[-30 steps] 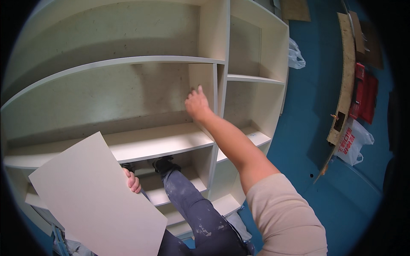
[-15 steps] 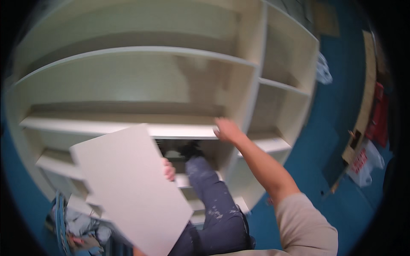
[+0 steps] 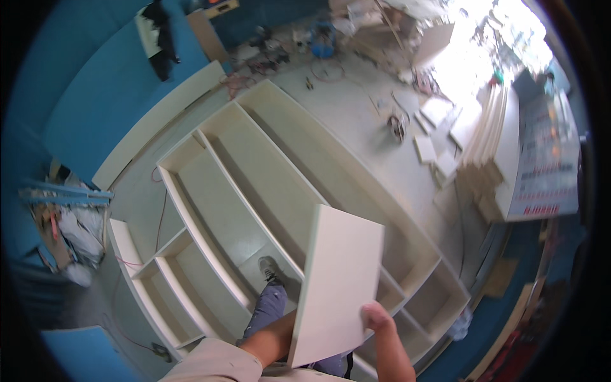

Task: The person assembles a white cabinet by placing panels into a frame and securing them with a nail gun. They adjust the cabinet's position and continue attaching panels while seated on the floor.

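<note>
A flat cream-white rectangular board (image 3: 340, 280) stands tilted in front of me at lower centre, with one long edge facing left. My right hand (image 3: 380, 318) grips its right edge near the lower corner, thumb on the near face and the other fingers out of sight. My left forearm (image 3: 275, 336) passes behind the board, which hides the left hand and its fingers. Beneath and beyond lies a large cream shelving frame (image 3: 245, 172) on the floor, divided into long and short compartments. My shoe (image 3: 268, 266) stands inside one long compartment.
A long pale panel (image 3: 159, 121) lies beyond the frame at left. Stacked boards (image 3: 487, 137) and a printed carton (image 3: 544, 159) stand at right. Cut pieces (image 3: 425, 149), tools and cables litter the far floor. A bin of scraps (image 3: 79, 232) sits at left.
The view has swung round to show more of the room. My right hand has left the shelf edge and now holds the board, which is more upright. My left fingers have gone out of sight.
</note>
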